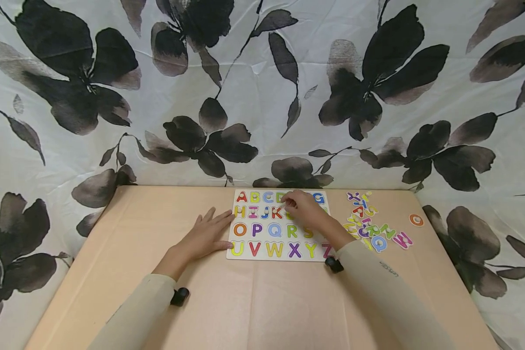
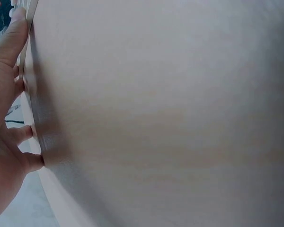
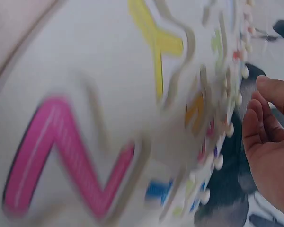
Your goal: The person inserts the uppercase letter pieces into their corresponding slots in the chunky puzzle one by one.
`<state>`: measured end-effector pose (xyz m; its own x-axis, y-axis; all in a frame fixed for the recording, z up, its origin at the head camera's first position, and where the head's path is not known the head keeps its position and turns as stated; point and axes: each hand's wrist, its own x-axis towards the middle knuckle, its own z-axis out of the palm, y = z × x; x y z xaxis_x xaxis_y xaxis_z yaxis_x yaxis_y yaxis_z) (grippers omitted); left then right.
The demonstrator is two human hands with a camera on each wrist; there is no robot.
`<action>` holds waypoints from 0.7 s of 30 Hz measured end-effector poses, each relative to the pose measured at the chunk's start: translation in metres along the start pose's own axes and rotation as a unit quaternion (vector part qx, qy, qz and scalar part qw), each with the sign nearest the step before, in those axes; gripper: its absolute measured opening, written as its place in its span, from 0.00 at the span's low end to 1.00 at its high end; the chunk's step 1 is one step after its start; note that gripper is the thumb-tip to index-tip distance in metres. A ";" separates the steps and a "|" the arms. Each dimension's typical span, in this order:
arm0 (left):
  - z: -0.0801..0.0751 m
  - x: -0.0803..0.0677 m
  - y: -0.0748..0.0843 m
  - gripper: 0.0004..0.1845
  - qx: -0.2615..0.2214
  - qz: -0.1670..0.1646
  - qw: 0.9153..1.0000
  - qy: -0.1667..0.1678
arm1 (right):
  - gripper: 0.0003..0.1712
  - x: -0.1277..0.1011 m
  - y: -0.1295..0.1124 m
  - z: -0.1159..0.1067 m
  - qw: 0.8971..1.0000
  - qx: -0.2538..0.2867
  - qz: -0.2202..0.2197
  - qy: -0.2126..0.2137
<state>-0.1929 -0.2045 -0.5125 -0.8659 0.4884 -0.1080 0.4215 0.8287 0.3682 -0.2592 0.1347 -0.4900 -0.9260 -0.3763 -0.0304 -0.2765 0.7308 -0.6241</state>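
Head view: one alphabet board (image 1: 262,250), two hands, one loose letter pile (image 1: 372,223).

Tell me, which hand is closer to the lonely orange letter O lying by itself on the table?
The right hand. It is over the top rows of the puzzle board, left of the orange O. The left hand lies flat at the board's left edge, much farther away.
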 end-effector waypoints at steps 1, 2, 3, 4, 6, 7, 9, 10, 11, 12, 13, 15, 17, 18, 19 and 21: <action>0.000 0.000 0.000 0.50 0.000 0.000 1.000 0.000 | 0.13 -0.002 0.003 -0.005 1.000 -0.001 0.004 0.005; 0.000 0.000 0.000 0.49 -0.001 0.000 1.000 0.000 | 0.14 -0.005 0.007 -0.010 1.000 -0.004 0.009 0.009; 0.000 0.000 0.000 0.49 -0.002 0.001 1.000 0.000 | 0.14 -0.007 0.011 -0.015 1.000 -0.004 0.015 0.013; 0.000 -0.001 0.000 0.49 -0.002 0.000 1.000 0.000 | 0.14 -0.009 0.016 -0.020 1.000 -0.004 0.023 0.017; 0.000 -0.001 0.000 0.50 -0.001 0.000 1.000 0.000 | 0.15 -0.015 0.027 -0.029 0.999 0.001 0.046 0.022; 0.000 0.000 0.000 0.50 0.000 -0.001 1.000 0.001 | 0.16 -0.018 0.032 -0.035 0.998 0.004 0.054 0.026; 0.001 0.000 0.000 0.50 0.002 -0.001 1.000 0.002 | 0.16 -0.025 0.043 -0.046 0.997 0.013 0.072 0.034; 0.001 0.001 0.000 0.50 0.002 -0.001 1.000 0.002 | 0.17 -0.029 0.048 -0.052 0.996 0.017 0.077 0.041; 0.001 0.001 0.001 0.50 0.002 -0.002 1.000 0.001 | 0.17 -0.033 0.054 -0.058 0.995 0.021 0.082 0.047; 0.001 0.001 0.001 0.50 0.001 -0.002 1.000 0.001 | 0.17 -0.037 0.059 -0.063 0.995 0.018 0.081 0.056; 0.001 0.001 0.001 0.50 0.002 -0.002 1.000 0.000 | 0.17 -0.041 0.064 -0.069 0.994 0.017 0.083 0.065; 0.002 0.002 0.002 0.50 0.002 -0.001 1.000 0.001 | 0.17 -0.049 0.076 -0.079 0.993 0.009 0.084 0.082; 0.002 0.002 0.001 0.50 0.005 -0.001 1.000 0.001 | 0.17 -0.055 0.087 -0.087 0.992 -0.002 0.086 0.096; 0.002 0.002 0.001 0.50 0.006 -0.002 1.000 0.002 | 0.17 -0.058 0.093 -0.092 0.991 -0.010 0.088 0.101; 0.002 0.002 0.001 0.50 0.007 -0.003 1.000 0.002 | 0.17 -0.061 0.098 -0.095 0.990 -0.017 0.094 0.104; 0.003 0.001 0.000 0.50 0.006 -0.005 1.000 0.002 | 0.18 -0.065 0.107 -0.102 0.988 -0.027 0.107 0.107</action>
<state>-0.1932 -0.2028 -0.5148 -0.8714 0.4786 -0.1077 0.4156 0.8368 0.3563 -0.2550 0.2959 -0.4750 -0.9963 -0.0853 0.0114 -0.0762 0.8124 -0.5781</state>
